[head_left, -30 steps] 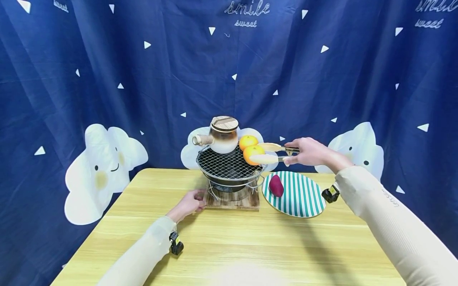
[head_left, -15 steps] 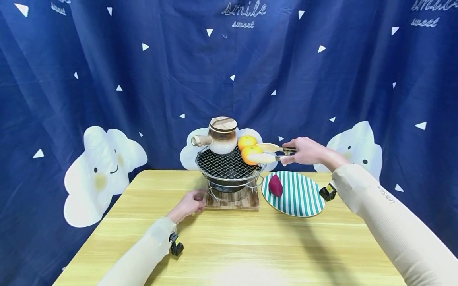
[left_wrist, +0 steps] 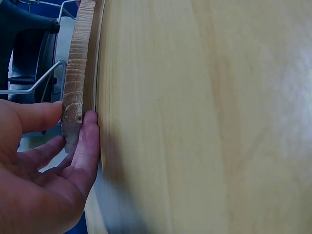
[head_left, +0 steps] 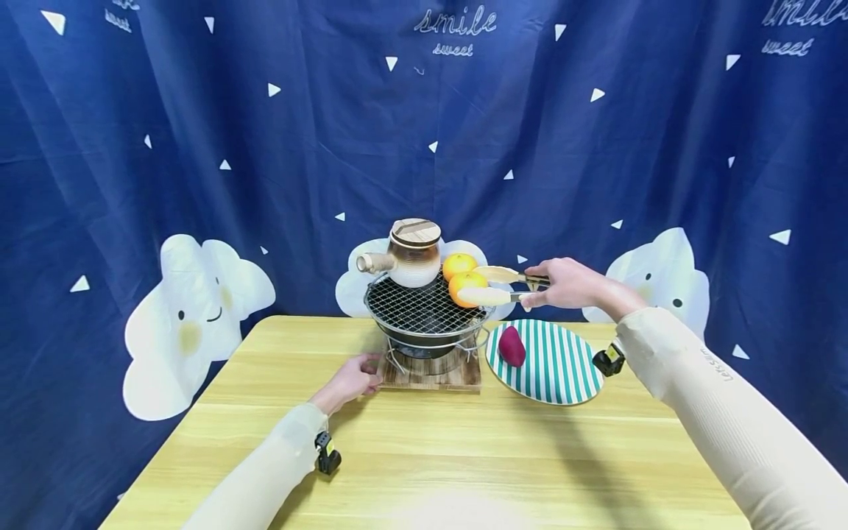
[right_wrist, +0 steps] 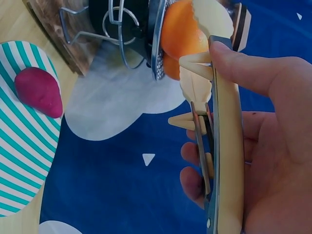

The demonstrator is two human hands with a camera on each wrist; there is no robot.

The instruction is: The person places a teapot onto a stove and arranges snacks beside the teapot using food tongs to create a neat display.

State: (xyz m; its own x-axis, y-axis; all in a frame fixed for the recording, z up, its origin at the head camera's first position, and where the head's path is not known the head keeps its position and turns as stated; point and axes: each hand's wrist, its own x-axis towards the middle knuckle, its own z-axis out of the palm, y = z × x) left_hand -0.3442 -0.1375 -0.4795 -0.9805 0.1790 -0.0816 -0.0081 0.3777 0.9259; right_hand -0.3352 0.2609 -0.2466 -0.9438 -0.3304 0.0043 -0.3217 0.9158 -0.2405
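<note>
My right hand (head_left: 568, 283) grips tongs (head_left: 498, 285); tong tips clasp orange (head_left: 467, 288) on grill (head_left: 424, 312), ahead of my fingers (right_wrist: 246, 73). Second orange (head_left: 458, 264) just behind, beside pot (head_left: 411, 252). My left hand (head_left: 349, 380), fingers (left_wrist: 89, 141) straight, presses board (head_left: 430, 374) edge. Sweet potato (head_left: 511, 345) on plate (head_left: 563, 364).

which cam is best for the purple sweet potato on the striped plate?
Head view: the sweet potato lies whole and unblocked on the striped plate, beside the grill. Right wrist view also shows it, off to one side. Left wrist view misses it.
</note>
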